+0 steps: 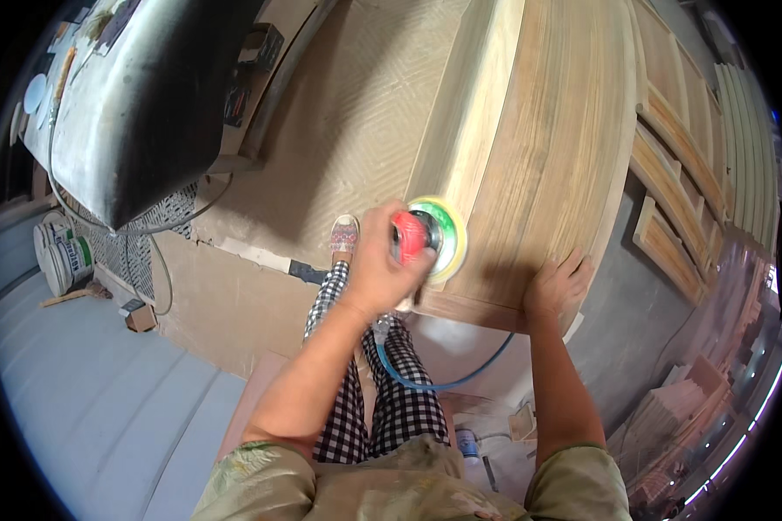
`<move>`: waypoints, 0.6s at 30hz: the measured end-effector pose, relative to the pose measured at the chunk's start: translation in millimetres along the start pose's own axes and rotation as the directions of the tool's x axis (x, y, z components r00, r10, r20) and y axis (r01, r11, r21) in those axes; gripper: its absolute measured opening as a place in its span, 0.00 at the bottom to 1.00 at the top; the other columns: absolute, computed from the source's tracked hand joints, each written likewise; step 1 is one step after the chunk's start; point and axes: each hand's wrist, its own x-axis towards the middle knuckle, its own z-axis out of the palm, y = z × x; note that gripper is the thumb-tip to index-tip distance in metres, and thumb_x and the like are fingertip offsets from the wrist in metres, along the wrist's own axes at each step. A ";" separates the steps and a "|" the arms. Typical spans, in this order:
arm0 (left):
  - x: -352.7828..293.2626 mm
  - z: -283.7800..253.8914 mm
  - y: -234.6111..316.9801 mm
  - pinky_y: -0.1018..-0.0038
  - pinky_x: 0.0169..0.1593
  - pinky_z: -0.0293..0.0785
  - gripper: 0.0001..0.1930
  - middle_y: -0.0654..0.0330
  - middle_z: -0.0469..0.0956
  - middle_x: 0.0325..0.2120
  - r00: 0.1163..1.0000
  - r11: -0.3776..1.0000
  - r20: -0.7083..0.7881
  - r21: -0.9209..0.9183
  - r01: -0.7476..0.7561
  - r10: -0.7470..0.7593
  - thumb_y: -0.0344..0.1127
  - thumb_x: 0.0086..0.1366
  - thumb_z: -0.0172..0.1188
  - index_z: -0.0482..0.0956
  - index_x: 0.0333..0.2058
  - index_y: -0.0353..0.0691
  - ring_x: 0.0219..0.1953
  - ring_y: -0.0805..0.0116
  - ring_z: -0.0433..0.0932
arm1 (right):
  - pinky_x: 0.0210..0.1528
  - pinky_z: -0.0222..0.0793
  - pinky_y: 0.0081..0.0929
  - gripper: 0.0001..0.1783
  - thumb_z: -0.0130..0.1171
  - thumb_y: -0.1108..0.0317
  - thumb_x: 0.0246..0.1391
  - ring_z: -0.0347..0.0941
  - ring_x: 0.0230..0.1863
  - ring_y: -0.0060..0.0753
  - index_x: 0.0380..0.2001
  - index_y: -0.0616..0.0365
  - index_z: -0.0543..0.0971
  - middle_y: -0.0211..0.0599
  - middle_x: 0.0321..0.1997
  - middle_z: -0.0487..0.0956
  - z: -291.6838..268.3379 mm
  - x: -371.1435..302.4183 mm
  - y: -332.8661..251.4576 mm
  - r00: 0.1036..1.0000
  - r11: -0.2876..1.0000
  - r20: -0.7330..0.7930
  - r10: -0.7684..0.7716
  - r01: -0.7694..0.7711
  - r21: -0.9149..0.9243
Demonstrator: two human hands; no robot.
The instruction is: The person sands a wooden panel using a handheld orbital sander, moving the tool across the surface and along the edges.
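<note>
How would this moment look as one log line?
left hand: grips sander | sander: on wooden panel edge | right hand: flat on panel

White tubs [61, 252] with green labels, seemingly stacked, far left.

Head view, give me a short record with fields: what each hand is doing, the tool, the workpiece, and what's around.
left hand: grips a round sander with red body and green-yellow pad
sander position: pad against the near left edge of the wooden door panel
right hand: flat on the panel's near edge, empty
hose: blue hose hangs below the sander
surroundings: more wooden panels at right; buckets at left
</note>
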 end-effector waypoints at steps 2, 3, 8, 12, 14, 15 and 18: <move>-0.6 11.5 45.4 0.65 0.39 0.75 0.30 0.47 0.68 0.45 0.980 0.923 0.153 0.343 -0.176 0.130 0.33 0.47 0.65 0.66 0.51 0.43 0.36 0.52 0.76 | 0.67 0.37 0.51 0.33 0.45 0.56 0.60 0.43 0.69 0.55 0.65 0.55 0.54 0.54 0.68 0.52 2.7 17.3 -7.7 0.995 0.992 0.002 -0.098 0.098 0.083; 2.7 15.4 62.3 0.63 0.45 0.74 0.31 0.46 0.66 0.47 0.941 0.919 0.338 0.375 -0.121 -0.014 0.33 0.45 0.65 0.66 0.51 0.42 0.41 0.48 0.75 | 0.67 0.38 0.51 0.33 0.46 0.56 0.60 0.44 0.69 0.55 0.65 0.55 0.54 0.53 0.68 0.52 5.3 33.9 -15.1 0.989 0.980 -0.006 -0.150 0.149 0.129; 46.1 0.6 22.6 0.69 0.34 0.74 0.31 0.53 0.70 0.40 0.976 0.986 0.219 -0.161 0.030 0.006 0.32 0.47 0.66 0.64 0.50 0.42 0.33 0.60 0.74 | 0.66 0.37 0.55 0.34 0.47 0.55 0.57 0.43 0.69 0.57 0.65 0.56 0.56 0.54 0.67 0.53 -2.5 104.1 -71.3 0.976 0.974 -0.071 -0.205 0.210 0.080; 74.3 -11.6 5.1 0.71 0.45 0.72 0.29 0.60 0.71 0.34 0.872 0.726 0.225 -0.485 0.488 -0.436 0.33 0.49 0.66 0.63 0.49 0.40 0.38 0.66 0.73 | 0.66 0.36 0.58 0.35 0.47 0.56 0.57 0.43 0.69 0.60 0.65 0.58 0.55 0.57 0.67 0.52 0.5 96.5 -71.6 0.963 0.961 -0.062 -0.263 0.267 0.075; 77.6 3.0 22.6 0.68 0.47 0.72 0.31 0.51 0.69 0.41 0.997 0.998 -0.037 0.009 -0.069 0.069 0.31 0.46 0.65 0.64 0.52 0.42 0.38 0.56 0.75 | 0.66 0.38 0.58 0.36 0.48 0.55 0.56 0.43 0.69 0.60 0.64 0.60 0.56 0.56 0.67 0.53 2.8 103.8 -69.1 0.957 0.956 -0.058 -0.286 0.289 0.058; 76.7 10.1 40.0 0.63 0.44 0.74 0.30 0.47 0.67 0.44 0.981 0.960 0.038 0.205 -0.193 0.190 0.35 0.47 0.63 0.65 0.51 0.40 0.38 0.50 0.75 | 0.66 0.38 0.57 0.36 0.49 0.54 0.56 0.44 0.69 0.60 0.64 0.60 0.56 0.56 0.67 0.53 6.1 111.9 -68.1 0.949 0.947 -0.096 -0.301 0.309 0.092; 89.2 25.9 83.5 0.63 0.50 0.71 0.31 0.43 0.66 0.46 0.928 0.958 0.367 0.282 -0.052 -0.057 0.33 0.45 0.63 0.66 0.51 0.40 0.45 0.44 0.72 | 0.66 0.39 0.55 0.37 0.51 0.53 0.54 0.45 0.69 0.59 0.63 0.60 0.58 0.54 0.66 0.55 14.1 156.7 -66.7 0.933 0.925 -0.164 -0.320 0.345 0.157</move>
